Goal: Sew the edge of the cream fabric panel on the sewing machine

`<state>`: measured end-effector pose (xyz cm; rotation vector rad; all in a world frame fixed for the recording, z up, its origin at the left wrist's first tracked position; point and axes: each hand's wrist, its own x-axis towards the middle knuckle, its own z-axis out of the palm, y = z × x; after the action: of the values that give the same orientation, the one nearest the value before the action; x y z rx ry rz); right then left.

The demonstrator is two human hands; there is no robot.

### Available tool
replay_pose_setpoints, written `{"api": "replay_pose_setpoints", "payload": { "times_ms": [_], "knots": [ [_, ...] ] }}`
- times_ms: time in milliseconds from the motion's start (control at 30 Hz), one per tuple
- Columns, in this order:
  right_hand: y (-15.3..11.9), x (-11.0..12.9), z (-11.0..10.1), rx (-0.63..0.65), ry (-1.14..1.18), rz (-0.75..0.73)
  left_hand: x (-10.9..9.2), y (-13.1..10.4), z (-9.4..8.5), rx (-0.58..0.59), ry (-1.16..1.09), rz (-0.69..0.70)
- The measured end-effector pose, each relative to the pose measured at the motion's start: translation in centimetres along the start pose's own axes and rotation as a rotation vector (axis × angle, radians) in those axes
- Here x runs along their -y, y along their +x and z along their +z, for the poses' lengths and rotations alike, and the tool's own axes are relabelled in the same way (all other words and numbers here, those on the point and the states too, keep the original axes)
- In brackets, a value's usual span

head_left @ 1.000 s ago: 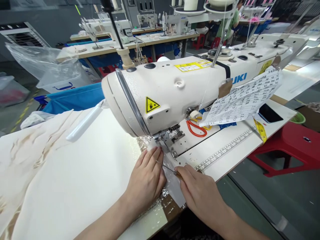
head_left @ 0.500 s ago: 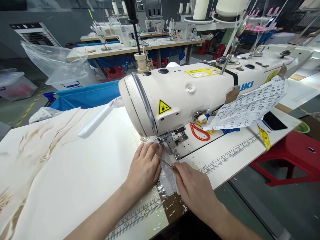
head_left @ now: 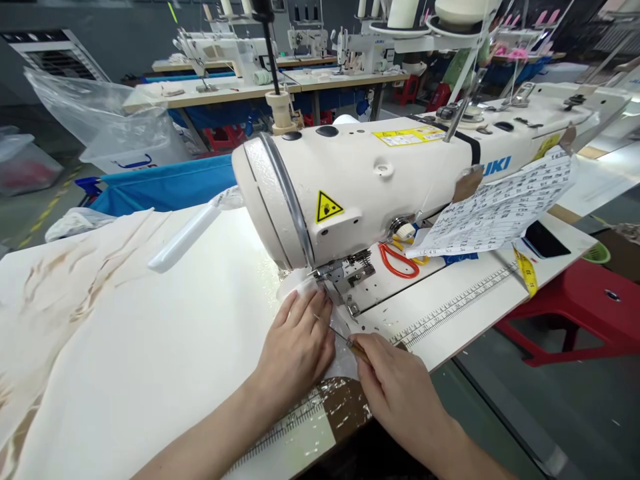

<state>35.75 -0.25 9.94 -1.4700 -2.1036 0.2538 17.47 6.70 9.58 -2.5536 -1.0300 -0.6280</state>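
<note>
A white sewing machine [head_left: 350, 180] stands over the table, its needle area partly hidden behind my fingers. My left hand [head_left: 299, 340] lies flat, fingers stretched out, on thin whitish fabric [head_left: 345, 360] just in front of the presser foot. Pinched in my right hand [head_left: 395, 387] is an awl [head_left: 361, 352] with a brown handle; its thin metal shaft points left to the fingers of my left hand. The fabric also shows beyond my left fingertips, beside the machine head.
Red-handled scissors [head_left: 399, 261] lie behind the needle area. A handwritten sheet [head_left: 485, 213] hangs from the machine, near a phone [head_left: 545, 240] and yellow tape measure [head_left: 526, 272]. Cream fabric [head_left: 65, 280] covers the left side. A red stool [head_left: 595, 300] stands at right.
Both hands have shifted slightly right and down in view. The fabric has moved, and more of it now shows beyond my left fingertips. The camera view has shifted a little.
</note>
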Motion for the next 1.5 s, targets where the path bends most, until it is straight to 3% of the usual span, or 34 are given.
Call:
{"api": "replay_pose_setpoints", "payload": {
  "times_ms": [400, 1100, 1500],
  "knots": [
    [-1.6, -2.6, -2.5, -0.120, 0.210, 0.103, -0.4, -0.1, 0.0, 0.037, 0.049, 0.007],
    [-1.8, -2.7, -2.5, -0.100, 0.258, 0.099, -0.8, -0.5, -0.2, 0.069, 0.053, 0.031],
    [-2.1, -2.6, -2.0, -0.177, 0.282, 0.145, -0.3, -0.3, 0.1, 0.076, 0.060, 0.019]
  ]
}}
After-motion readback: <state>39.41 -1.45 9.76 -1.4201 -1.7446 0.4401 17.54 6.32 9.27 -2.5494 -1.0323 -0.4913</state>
